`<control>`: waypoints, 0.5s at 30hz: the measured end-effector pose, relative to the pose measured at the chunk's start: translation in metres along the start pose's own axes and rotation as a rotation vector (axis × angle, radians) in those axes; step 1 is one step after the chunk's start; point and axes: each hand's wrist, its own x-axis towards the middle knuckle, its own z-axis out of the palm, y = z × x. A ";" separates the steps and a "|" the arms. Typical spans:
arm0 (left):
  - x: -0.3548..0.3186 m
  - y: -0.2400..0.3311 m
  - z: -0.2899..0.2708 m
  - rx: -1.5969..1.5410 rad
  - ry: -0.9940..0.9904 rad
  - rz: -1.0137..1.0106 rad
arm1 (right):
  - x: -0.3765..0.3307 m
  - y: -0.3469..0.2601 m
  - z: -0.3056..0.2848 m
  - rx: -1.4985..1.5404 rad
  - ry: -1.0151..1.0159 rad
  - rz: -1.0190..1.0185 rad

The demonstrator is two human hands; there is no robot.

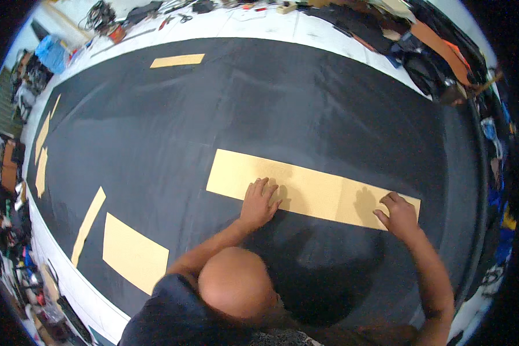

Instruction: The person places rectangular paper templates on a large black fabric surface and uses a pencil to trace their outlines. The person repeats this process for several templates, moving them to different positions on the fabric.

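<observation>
On the black sheet (155,144), your left hand (260,202) and right hand (400,215) are open at the long yellow panel (311,183), flat but probably needing final adjustment. Farther away, the short yellow strip (177,60) seems already placed.

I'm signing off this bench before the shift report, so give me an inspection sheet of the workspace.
Surface: black sheet with faint creases, spread over a white table.
Job's things: long tan strip lies flat near the right hand side; four-sided tan panel, narrow tan strip and more tan pieces lie to the left, a short tan strip at the far side.
Clutter: scissors and blue plastic bag beyond the sheet.
Hands: left hand spread on the long strip's near edge; right hand at its right end, fingers curved.
Cables: dark tangle, far left, probably cable.
Surroundings: mixed pile, far right; details unclear.
</observation>
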 end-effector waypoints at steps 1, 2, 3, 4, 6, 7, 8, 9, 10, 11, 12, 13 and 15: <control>0.000 -0.006 0.006 0.039 0.101 -0.035 | 0.018 -0.005 0.014 0.009 0.031 0.029; 0.001 -0.014 0.002 0.063 0.117 -0.075 | 0.032 -0.012 0.034 0.026 0.062 0.057; 0.006 -0.018 0.000 0.074 0.134 -0.109 | 0.041 -0.015 0.050 0.031 0.094 0.093; 0.010 -0.025 -0.003 0.094 0.150 -0.145 | 0.046 -0.027 0.071 0.078 0.136 0.126; 0.010 -0.046 -0.009 0.134 0.205 -0.180 | 0.048 -0.070 0.112 0.140 0.197 0.205; 0.007 -0.057 -0.009 0.151 0.225 -0.191 | 0.044 -0.094 0.130 0.138 0.213 0.262; 0.004 -0.066 -0.011 0.164 0.226 -0.205 | 0.041 -0.112 0.143 0.139 0.227 0.316; 0.002 -0.074 -0.011 0.176 0.226 -0.217 | 0.038 -0.122 0.154 0.176 0.223 0.384; -0.001 -0.079 -0.009 0.183 0.220 -0.227 | 0.033 -0.127 0.162 0.209 0.214 0.460; 0.000 -0.080 -0.008 0.169 0.211 -0.245 | 0.030 -0.126 0.169 0.243 0.217 0.534; 0.000 -0.080 -0.007 0.154 0.201 -0.262 | 0.025 -0.121 0.177 0.212 0.208 0.565; 0.001 -0.080 -0.005 0.139 0.192 -0.278 | 0.022 -0.120 0.181 0.212 0.224 0.562; 0.001 -0.079 0.000 0.143 0.209 -0.278 | 0.017 -0.117 0.188 0.210 0.254 0.559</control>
